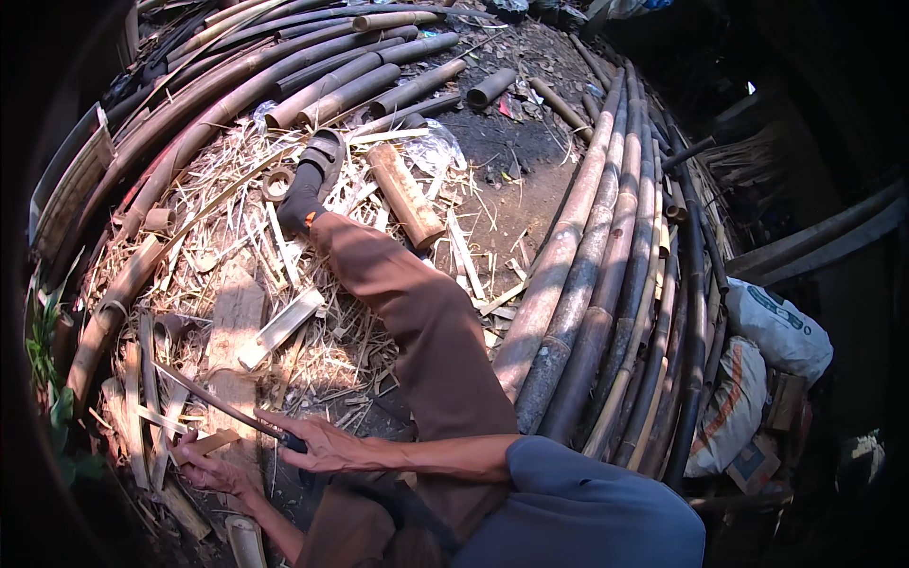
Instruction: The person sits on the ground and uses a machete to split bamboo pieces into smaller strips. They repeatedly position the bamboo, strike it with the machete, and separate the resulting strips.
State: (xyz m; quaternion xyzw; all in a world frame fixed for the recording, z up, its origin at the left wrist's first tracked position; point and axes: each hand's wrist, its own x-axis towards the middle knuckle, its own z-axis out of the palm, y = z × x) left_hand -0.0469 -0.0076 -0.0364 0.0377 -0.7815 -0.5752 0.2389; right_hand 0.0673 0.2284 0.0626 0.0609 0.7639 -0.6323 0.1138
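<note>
1. Pinched between thumb and fingers of the left hand [216,475] is a narrow strip [214,442], low at the left, its free end pointing right.
2. Knife [216,399]: the long blade slants up and leftward above the strip; whether the two touch cannot be told.
3. Plank [237,303]: lies beyond the hands, pale and scuffed, with shavings [327,364] around it.
4. Split piece [282,328]: rests over the plank's right edge, its pale face upward. Splitting appears done here.
5. Right hand [327,448]: closed around the knife's dark handle, index finger extended along the base of the blade.
6. Section [405,194]: short and thick, lying among shavings beyond the bent knee. It appears cut to length but not split.
7. Poles [568,246]: long, laid side by side, seemingly uncut. Judging by these, much stock is left; the strip in hand appears to be split off, with its trimming perhaps unfinished.
8. Sacks [781,327]: pale and bulging, at the far right.
</note>
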